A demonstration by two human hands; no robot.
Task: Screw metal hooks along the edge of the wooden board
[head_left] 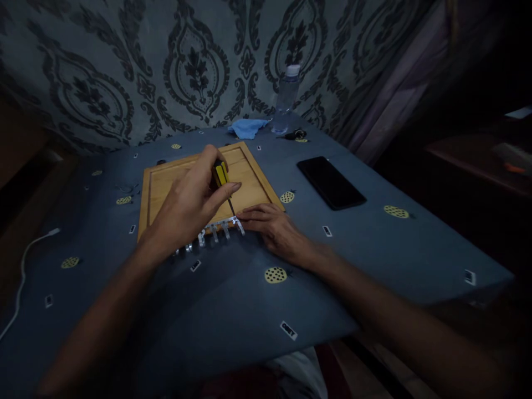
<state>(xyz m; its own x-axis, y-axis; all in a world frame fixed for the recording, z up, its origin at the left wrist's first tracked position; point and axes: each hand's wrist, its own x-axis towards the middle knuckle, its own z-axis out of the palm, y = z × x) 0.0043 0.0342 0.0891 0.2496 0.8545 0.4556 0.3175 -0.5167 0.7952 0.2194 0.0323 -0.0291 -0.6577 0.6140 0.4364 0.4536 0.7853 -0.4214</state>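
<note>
Several silver hooks are sticking out toward the person from a metal hook rail (213,226), which is lying along the near edge of a wooden board (253,180) with a raised border. The wrist on that side is covering part of the rail's left stretch. The person's left hand (193,191) is gripping a screwdriver (221,173) by its yellow-and-black handle, and the tilted shaft is reaching down to the rail's right end. Just beside that tip, the right hand (276,230) is resting low, fingers pointing left and touching the rail's end; from where I'm standing, I can't tell whether they are pinching it or simply lying against it.

The board is sitting on a blue tablecloth (353,238) printed with yellow pineapples. To its right, well apart from the right hand, a black smartphone (331,183) is lying flat with its screen dark. Beyond the board, a light-blue cloth (248,128) is lying crumpled near a clear plastic bottle (286,102), which is standing upright. On the far left, a white cable (24,270) is curving across the table, and a damask-patterned curtain (197,66) is hanging behind everything.
</note>
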